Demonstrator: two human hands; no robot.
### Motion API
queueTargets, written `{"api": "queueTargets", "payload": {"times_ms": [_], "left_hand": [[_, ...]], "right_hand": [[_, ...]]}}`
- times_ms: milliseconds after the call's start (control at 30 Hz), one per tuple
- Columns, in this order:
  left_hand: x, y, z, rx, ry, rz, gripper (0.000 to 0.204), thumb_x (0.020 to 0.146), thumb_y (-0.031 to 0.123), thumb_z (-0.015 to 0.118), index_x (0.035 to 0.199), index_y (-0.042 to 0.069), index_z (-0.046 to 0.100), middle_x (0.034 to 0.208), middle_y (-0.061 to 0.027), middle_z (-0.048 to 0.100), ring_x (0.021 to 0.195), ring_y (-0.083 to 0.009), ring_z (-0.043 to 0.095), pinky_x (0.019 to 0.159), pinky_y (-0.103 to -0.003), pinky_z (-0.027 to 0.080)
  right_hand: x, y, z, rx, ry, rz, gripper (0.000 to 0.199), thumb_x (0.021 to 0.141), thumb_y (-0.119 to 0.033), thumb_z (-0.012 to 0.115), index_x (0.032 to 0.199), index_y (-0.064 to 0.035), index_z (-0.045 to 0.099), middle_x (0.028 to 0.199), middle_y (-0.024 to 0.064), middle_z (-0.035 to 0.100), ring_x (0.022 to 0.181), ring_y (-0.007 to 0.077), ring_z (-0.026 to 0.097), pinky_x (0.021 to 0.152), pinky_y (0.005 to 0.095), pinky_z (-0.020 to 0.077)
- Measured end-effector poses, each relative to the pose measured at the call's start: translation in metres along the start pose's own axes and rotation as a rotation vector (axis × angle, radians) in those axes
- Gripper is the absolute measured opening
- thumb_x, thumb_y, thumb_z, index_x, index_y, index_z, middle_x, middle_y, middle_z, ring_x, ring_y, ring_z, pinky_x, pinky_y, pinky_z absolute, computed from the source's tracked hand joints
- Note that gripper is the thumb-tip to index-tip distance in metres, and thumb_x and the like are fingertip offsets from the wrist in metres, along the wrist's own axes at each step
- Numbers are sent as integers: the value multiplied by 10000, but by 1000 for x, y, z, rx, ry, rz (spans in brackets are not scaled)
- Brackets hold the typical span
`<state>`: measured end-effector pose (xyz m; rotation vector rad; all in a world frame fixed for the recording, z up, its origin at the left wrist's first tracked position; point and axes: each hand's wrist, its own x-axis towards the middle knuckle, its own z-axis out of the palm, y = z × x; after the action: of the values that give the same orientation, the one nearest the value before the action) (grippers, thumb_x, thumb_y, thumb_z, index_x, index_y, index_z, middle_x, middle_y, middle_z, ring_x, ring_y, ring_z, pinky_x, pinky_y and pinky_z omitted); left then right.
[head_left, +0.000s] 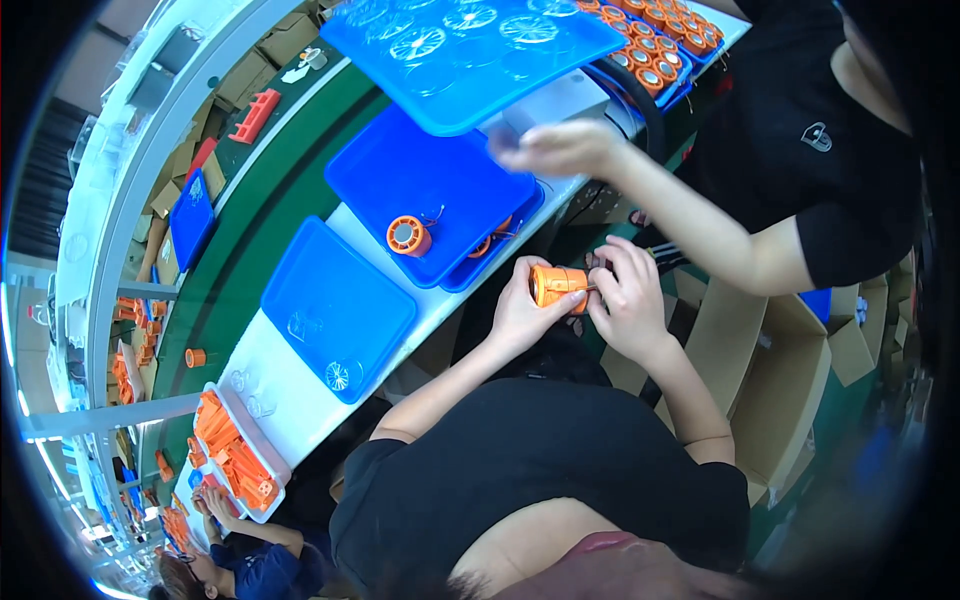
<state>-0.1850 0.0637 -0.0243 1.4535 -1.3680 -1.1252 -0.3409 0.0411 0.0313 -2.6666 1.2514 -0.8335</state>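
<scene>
A black-shirted torso fills the lower part of the head view, and from it two bare forearms rise toward the middle of the frame. An orange cylindrical part [556,285] is held between the hands, lying roughly on its side, off the near edge of the white counter [290,395] and over the lap. The fingers of the left hand [520,312] are wrapped closed around the part's left end, while the fingers of the right hand [628,300] are pinched together at its right end, where something thin and dark appears to be pressed in; what it is cannot be made out. The step seems best served if the part is kept steady in the left grip and the fine work is left to the right fingertips, with the part's open end turned toward the eyes. On the counter just beyond, a second orange part [408,236] with trailing wires rests upright in a stacked blue tray [430,185], and a flat blue tray [335,305] carrying a small clear wheel lies beside it. A co-worker's hand [560,148], blurred, reaches over the trays from the right; elbows are better kept in so that arm is not knocked.
</scene>
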Motion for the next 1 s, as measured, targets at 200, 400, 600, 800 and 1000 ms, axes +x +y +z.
{"api": "queueTargets", "payload": {"times_ms": [200,400,600,800,1000], "left_hand": [[-3,-21,-7,-18,60,-91,506,659,329,682,953,33,396,835,-109,511,753,-166,530,666,-276,428],[-15,-25,-23,-419,21,-89,459,692,307,661,945,29,397,824,-98,502,743,-156,520,665,-271,427],[-34,-35,-35,-302,77,-18,411,716,265,648,939,30,397,827,-69,490,730,-112,498,646,-242,424],[-56,-33,-56,-489,-3,-22,371,742,276,624,947,56,406,823,-37,483,707,-81,481,623,-217,415],[-79,-33,-89,-659,24,-162,340,769,257,580,1008,102,395,847,-14,474,625,-42,451,466,-158,331]], "right_hand": [[-3,-11,21,62,36,-64,156,580,-14,566,730,-15,521,781,105,505,820,265,505,740,370,384],[3,-31,16,350,60,26,160,596,15,576,746,-5,521,710,106,510,698,258,514,628,325,408],[8,-52,22,336,40,-98,183,610,24,566,789,-3,540,728,112,501,694,254,513,614,318,414],[4,-61,25,530,127,5,161,674,-1,555,834,-10,539,794,117,515,724,214,535,608,271,423],[-15,-68,50,1044,-27,487,193,809,-81,459,975,7,504,894,89,518,765,145,540,637,234,441]]}}
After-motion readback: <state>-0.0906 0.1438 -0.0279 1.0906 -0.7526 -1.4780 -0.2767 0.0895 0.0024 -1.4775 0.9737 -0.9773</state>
